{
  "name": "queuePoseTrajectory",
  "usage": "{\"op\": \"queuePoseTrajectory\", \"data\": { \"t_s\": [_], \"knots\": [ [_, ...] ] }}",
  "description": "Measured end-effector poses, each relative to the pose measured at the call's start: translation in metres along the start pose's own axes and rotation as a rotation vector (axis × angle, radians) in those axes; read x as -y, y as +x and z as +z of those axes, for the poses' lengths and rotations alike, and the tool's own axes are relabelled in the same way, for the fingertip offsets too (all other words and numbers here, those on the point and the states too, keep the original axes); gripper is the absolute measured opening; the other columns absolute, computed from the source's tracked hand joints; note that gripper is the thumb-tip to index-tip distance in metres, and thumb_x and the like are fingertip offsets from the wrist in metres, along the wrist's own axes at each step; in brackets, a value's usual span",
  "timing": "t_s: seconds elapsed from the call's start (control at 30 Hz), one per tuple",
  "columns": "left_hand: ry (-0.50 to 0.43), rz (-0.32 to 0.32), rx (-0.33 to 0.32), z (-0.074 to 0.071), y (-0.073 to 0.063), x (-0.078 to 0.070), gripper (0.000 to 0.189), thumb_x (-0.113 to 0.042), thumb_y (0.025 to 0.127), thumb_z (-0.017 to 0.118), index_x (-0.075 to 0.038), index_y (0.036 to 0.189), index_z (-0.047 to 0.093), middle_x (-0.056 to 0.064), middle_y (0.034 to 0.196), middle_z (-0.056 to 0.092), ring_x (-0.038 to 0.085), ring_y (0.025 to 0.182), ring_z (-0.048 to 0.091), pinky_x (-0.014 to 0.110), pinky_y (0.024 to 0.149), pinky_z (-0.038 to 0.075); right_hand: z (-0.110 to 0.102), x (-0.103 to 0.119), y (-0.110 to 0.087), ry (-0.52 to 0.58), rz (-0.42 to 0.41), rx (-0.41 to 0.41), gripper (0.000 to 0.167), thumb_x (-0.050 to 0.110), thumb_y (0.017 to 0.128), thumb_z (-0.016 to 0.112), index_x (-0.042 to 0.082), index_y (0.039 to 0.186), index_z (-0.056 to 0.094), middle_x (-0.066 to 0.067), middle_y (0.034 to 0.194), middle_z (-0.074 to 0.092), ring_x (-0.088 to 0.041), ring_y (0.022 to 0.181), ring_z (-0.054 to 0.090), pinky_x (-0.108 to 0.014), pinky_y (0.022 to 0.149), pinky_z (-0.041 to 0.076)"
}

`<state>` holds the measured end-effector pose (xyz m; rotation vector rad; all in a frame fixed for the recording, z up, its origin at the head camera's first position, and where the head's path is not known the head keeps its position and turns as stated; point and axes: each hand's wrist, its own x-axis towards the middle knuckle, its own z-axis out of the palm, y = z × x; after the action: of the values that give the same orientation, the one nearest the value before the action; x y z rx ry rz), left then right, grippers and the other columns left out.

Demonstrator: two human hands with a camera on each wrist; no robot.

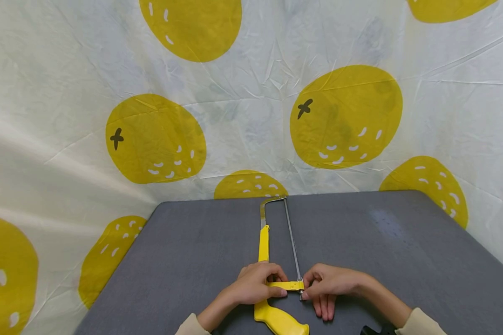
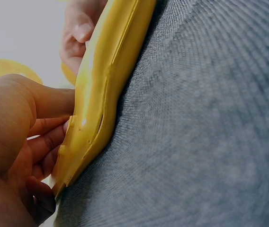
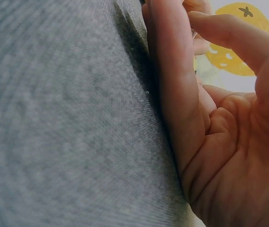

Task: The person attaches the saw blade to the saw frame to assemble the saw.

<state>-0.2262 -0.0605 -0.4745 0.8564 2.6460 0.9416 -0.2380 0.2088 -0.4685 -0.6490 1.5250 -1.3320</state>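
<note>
A hacksaw with a yellow frame (image 1: 264, 244) lies on the grey surface, its thin blade (image 1: 292, 237) on the right and its yellow handle (image 1: 281, 320) towards me. My left hand (image 1: 257, 281) holds the frame's crosspiece just above the handle, thumb on the near side. At the blade's near end, my right hand (image 1: 329, 281) pinches the small metal tensioning screw (image 1: 301, 295) between thumb and index finger. Its other fingers rest on the surface. The left wrist view shows the yellow handle close up; in the right wrist view the pinched screw is hidden behind the fingers.
The grey padded tabletop (image 1: 201, 242) spreads around the saw. A pale sheet (image 1: 247, 135) printed with yellow fruit hangs behind it and along both sides. Part of a dark object (image 1: 377, 331) shows at the bottom edge near my right wrist.
</note>
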Motion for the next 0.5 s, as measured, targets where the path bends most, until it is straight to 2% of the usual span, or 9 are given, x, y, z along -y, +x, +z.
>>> {"op": "queuePoseTrajectory", "data": {
  "t_s": [0.5],
  "knots": [
    [-0.001,-0.002,-0.001,-0.0013,0.0014,-0.0031,0.013,-0.038,0.088,0.082,-0.035,0.098,0.075,-0.023,0.083,0.061,-0.008,0.074,0.051,0.018,0.067,0.040,-0.0006,0.0033,-0.0035,-0.005,-0.007,0.006,0.012,0.011,0.099,0.062,0.000,0.103,0.063,-0.001,0.074,0.074,-0.004,0.060,0.071,-0.024,0.055,0.058]
  ]
}}
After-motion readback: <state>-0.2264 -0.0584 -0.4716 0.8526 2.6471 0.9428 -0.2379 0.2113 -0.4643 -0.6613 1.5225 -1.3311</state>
